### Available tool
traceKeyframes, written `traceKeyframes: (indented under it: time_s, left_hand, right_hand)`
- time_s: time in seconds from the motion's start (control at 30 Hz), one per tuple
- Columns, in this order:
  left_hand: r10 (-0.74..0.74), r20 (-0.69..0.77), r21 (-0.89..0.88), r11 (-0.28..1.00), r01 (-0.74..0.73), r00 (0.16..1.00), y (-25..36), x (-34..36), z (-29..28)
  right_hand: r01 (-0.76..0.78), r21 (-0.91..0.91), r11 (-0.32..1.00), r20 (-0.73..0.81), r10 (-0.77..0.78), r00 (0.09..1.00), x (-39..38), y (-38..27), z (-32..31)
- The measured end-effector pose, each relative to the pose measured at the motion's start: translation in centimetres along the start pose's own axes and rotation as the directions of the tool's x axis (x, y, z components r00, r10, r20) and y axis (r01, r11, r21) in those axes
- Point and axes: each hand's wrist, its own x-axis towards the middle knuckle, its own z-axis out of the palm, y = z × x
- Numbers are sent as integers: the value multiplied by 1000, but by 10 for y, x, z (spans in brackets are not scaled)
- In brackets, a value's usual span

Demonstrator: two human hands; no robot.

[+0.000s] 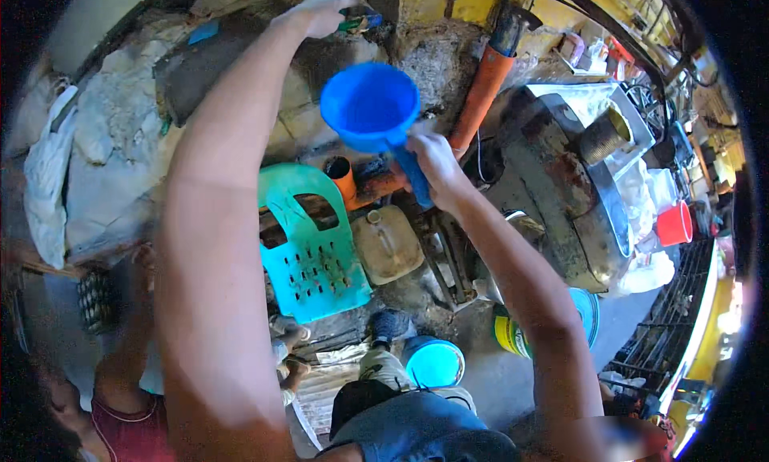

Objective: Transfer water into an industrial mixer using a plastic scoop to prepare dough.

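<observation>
My right hand (436,166) is closed round the handle of a blue plastic dipper (370,134), which is held up in the middle of the view. The dipper's round bowl faces me, and its inside looks plain blue. Farther off, my left arm stretches up to a stained ledge by the wall. At its end, my left hand (322,14) is beside a small green and blue object (360,23). Blur hides how the fingers are set and whether they grip that object.
Below the dipper are a turquoise plastic chair (316,274), a dirty jerrycan (388,244) and orange pipes (483,94). A bucket of light blue (435,363) stands near my feet. Right of me is a grimy block (553,190) with a rusty can (605,138). Another person (132,422) is at lower left.
</observation>
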Motion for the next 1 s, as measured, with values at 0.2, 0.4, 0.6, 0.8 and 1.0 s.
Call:
traceKeyframes:
  time_s: [0.2, 0.4, 0.6, 0.8, 1.0]
  left_hand:
    - [-230, 482, -159, 926, 343, 845, -65, 51, -6]
    - [-141, -4, 169, 976, 139, 990, 28, 0, -36]
    - [-284, 468, 68, 956, 286, 837, 57, -13, -89]
    - [112, 322, 175, 969, -175, 940, -23, 1, -64]
    - [72, 191, 156, 982, -103, 979, -4, -1, -56]
  right_hand:
    - [-51, -30, 998, 72, 53, 996, 59, -50, 62]
    - [-33, 36, 999, 4, 33, 999, 74, -56, 65]
    - [-34, 48, 998, -29, 36, 999, 83, -50, 78]
    - [-32, 70, 997, -3, 32, 999, 72, -54, 99]
    - [-102, 11, 995, 31, 102, 994, 69, -59, 98]
